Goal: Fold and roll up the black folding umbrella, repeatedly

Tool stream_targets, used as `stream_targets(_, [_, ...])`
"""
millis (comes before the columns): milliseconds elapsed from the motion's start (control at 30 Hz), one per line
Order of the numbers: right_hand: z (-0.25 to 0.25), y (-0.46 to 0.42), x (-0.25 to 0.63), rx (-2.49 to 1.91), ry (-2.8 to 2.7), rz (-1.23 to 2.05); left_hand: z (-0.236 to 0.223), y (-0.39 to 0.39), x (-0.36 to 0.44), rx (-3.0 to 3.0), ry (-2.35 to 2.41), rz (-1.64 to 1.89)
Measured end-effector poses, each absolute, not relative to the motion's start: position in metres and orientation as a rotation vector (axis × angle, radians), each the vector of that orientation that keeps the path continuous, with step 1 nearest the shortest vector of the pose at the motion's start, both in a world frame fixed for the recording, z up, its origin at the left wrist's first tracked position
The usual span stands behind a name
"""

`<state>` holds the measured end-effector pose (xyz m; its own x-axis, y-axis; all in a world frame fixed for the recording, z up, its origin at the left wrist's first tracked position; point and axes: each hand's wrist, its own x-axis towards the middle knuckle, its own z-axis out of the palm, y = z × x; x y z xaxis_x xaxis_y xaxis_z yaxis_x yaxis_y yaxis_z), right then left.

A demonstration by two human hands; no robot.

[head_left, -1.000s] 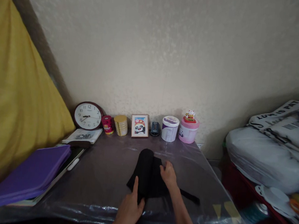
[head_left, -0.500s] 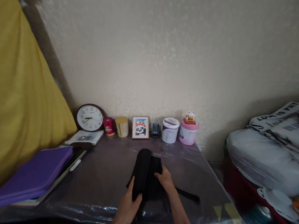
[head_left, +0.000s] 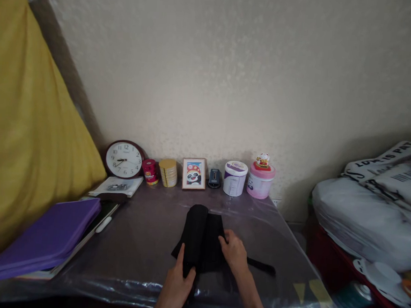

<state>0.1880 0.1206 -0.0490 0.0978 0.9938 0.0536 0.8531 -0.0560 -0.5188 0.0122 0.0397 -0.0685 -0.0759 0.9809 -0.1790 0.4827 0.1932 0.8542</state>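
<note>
A black folded cloth (head_left: 200, 235) lies in the middle of the plastic-covered table (head_left: 142, 248), with a black strap (head_left: 261, 266) trailing to its right. My left hand (head_left: 179, 279) rests on the cloth's near left edge, its index finger stretched forward and the other fingers curled against the fabric. On the cloth's right side lies my right hand (head_left: 234, 252), fingers bent and pressing the fabric down.
Along the wall stand a clock (head_left: 123, 159), a red tin (head_left: 150, 171), a yellow tin (head_left: 168, 172), a panda picture (head_left: 194, 173), a white tub (head_left: 235, 177) and a pink tub (head_left: 260, 181). A purple folder (head_left: 45, 236) lies left. Bedding (head_left: 366, 217) is piled right.
My left hand slid forward onto the cloth's near left edge. My right hand drew back a little along the cloth's right side. The cloth barely shifted.
</note>
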Motion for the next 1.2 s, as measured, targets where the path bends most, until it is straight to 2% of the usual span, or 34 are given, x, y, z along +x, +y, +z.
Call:
stream_targets(200, [-0.057,0.107,0.183,-1.904,-1.784,0.594,-0.067,0.038,0.014,1.364,1.666,0.795])
stream_targets(533, [-0.04,0.113,0.134,-1.391,-1.656,0.672,-0.07,0.043,0.014,1.454,1.776,0.726])
stream_targets(733, [-0.04,0.117,0.104,-1.489,-1.763,0.699,-0.071,0.044,0.016,1.529,1.835,0.627])
stream_targets(1200, [-0.03,0.111,0.1,-1.674,-1.969,0.61,-0.07,0.047,0.019,1.648,1.978,0.356])
